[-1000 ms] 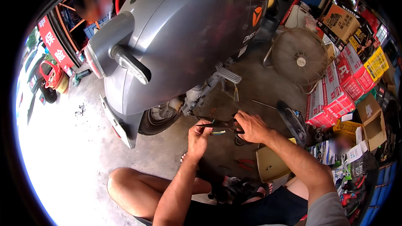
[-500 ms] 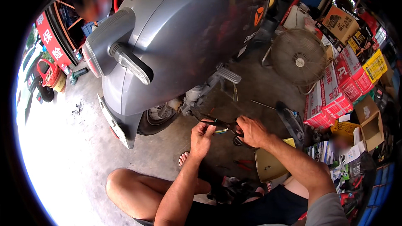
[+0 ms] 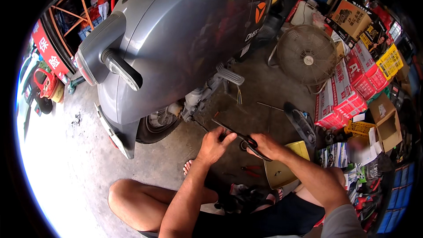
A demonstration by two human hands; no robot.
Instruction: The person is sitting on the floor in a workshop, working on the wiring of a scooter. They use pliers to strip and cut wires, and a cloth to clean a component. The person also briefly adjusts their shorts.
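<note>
A pair of dark-handled scissors (image 3: 252,143) is in my right hand (image 3: 267,146), its fingers wrapped round the handles. The blades reach up and to the left, over my left hand (image 3: 215,144). That hand is closed, thumb against fingers, on a thin black cable (image 3: 201,124) that runs to the underside of a grey scooter (image 3: 189,35). The cable's end is hidden by my fingers and the blades. Just beyond my hands are the scooter's rear wheel (image 3: 156,125) and a metal footrest (image 3: 230,76) with a few thin wires (image 3: 239,95) hanging beneath it.
Red-handled pliers (image 3: 251,170) lie on the floor beside a yellowish tray (image 3: 282,167) holding small parts. A thin rod (image 3: 270,105) and a long dark part (image 3: 300,123) are farther right. Beyond stand a floor fan (image 3: 307,55) and stacked red-and-white boxes (image 3: 339,90).
My right hand has turned the scissors, so the blades now angle up past my left hand. Coloured wire ends seen between my hands earlier are out of sight. The whole view has shifted slightly.
</note>
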